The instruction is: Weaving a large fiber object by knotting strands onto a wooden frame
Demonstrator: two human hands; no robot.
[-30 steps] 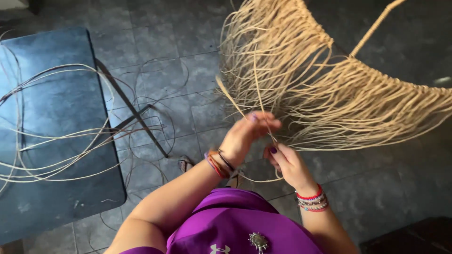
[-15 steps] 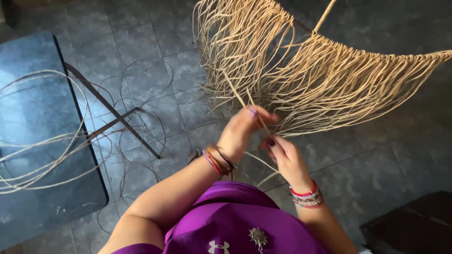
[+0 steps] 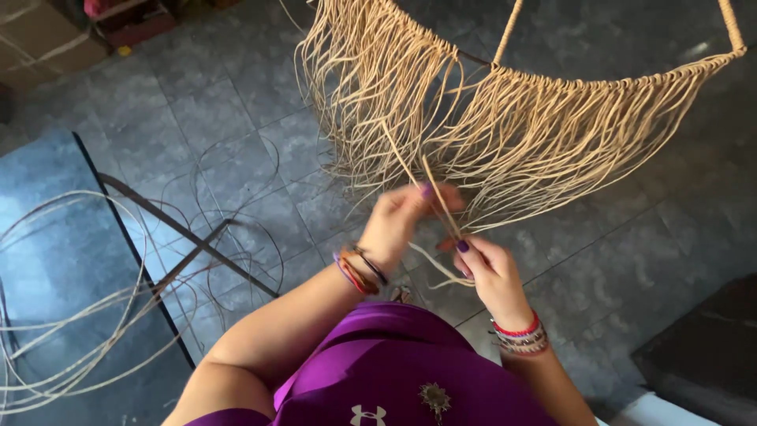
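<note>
A round frame [image 3: 599, 75] hangs in front of me, fringed with many long tan cane strands [image 3: 505, 134]. My left hand [image 3: 402, 217] pinches a couple of these strands just below the fringe. My right hand [image 3: 485, 268] grips the same strands a little lower, and their loose ends curl out beneath my fingers. Both wrists wear bracelets, and the nails are painted purple. A purple top fills the bottom of the view.
A blue mat [image 3: 55, 284] lies on the grey tiled floor at the left, with loose cane coils [image 3: 87, 315] spread over it. A thin dark metal stand [image 3: 189, 237] crosses the floor beside it. Cardboard boxes [image 3: 47, 35] sit at the top left, a dark block [image 3: 702, 347] at the right.
The view has shifted, so the frame and mat sit further right and lower. Both hands stay on the strands, the right one now slightly lower and apart from the left.
</note>
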